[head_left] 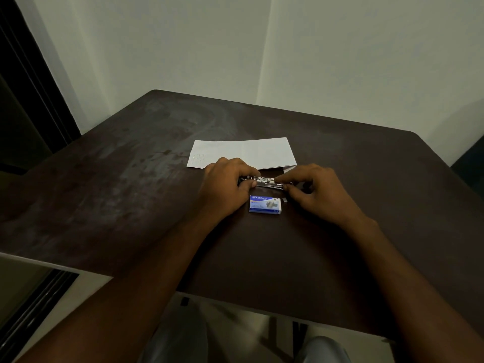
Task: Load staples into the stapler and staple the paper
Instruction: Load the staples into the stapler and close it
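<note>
Both my hands, left (227, 183) and right (313, 186), clamp the stapler (267, 181); I judge loading underway, next seating staples carefully.

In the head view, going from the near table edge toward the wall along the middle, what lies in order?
Staple box → stapler, held at either end by the left hand and right hand → folded paper → bare dark table up to the wall.
</note>
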